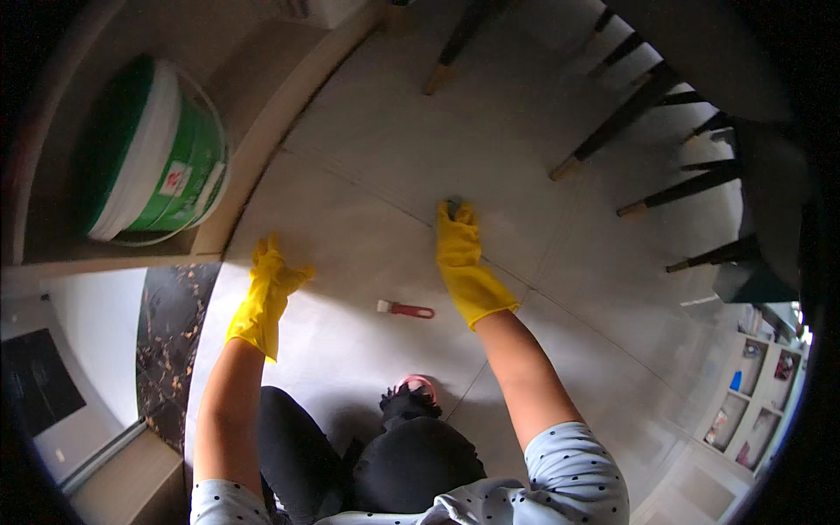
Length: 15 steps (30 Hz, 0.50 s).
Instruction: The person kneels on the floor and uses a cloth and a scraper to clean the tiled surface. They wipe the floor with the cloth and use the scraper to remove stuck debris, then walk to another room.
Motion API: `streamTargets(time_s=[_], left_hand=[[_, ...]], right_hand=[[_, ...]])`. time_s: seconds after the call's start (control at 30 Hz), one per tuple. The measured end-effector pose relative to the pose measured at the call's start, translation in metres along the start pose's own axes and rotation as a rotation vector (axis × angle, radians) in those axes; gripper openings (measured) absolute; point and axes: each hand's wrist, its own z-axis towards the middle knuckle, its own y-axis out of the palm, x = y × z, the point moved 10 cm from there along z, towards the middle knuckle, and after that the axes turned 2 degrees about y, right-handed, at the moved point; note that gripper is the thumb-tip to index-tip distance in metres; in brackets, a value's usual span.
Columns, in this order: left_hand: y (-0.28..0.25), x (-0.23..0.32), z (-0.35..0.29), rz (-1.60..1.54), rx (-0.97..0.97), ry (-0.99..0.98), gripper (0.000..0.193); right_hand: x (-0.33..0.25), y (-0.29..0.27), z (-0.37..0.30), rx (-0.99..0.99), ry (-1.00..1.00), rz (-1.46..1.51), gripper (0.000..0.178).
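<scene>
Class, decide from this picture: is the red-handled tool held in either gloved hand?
No, the red-handled tool lies on the tiled floor, apart from both the left hand and the right hand.

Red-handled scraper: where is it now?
In the head view, the red-handled scraper lies near centre on the tiled floor, between the gloved left hand and right hand.

We record the gloves (472, 280) as rubber-like, creased, faintly glossy; the material of the grey piece (453, 207) at the right one we cannot resolve. Small tool (400, 309): smooth, plastic-looking red handle. Floor tiles (350, 219): smooth, soft sheen. Bucket (166, 162): smooth plastic, slightly glossy. Threshold strip (175, 324): dark polished stone, by appearance. Sleeves (573, 468): matt cloth.
</scene>
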Motion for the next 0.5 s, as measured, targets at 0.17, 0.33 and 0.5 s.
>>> streamTargets(time_s=[0.17, 0.33, 0.5], left_hand=[[-0.024, 0.066, -0.014, -0.067, -0.141, -0.284, 0.145], [-0.015, 0.076, -0.013, 0.032, -0.184, -0.340, 0.151], [-0.011, 0.072, -0.008, 0.035, -0.224, -0.397, 0.152]], right_hand=[[0.027, -0.091, 0.032, 0.008, 0.057, 0.241, 0.044], [0.136, -0.150, 0.058, 0.149, 0.273, 0.241, 0.051], [0.131, -0.075, 0.092, 0.271, 0.270, 0.179, 0.052]])
